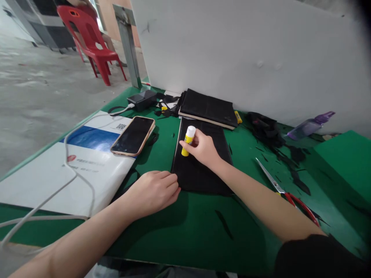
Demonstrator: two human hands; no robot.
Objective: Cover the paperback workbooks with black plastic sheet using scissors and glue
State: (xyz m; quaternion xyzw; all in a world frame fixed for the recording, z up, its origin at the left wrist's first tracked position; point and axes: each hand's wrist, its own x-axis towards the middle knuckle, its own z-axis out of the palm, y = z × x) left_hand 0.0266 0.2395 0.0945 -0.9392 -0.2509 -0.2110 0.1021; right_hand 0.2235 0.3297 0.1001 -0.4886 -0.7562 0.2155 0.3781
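Observation:
A yellow glue stick with a white cap (189,140) is held nearly upright in my right hand (204,147), between thumb and fingers. Beneath it a black cloth-covered book (203,172) lies flat on the green table. My left hand (162,189) rests at the book's near left corner with its fingers curled; their tips are hidden, so I cannot make out what they hold, if anything. Behind this book lies a stack of black-covered books (207,108) with pale page edges.
To the left, a phone (133,135) lies on a white and blue sheet (95,170), near a white cable (66,154) and a black device (142,100). On the right are red-handled scissors (279,189), black cloth scraps (263,127) and a purple bottle (307,127). A person sits on a red chair (89,34).

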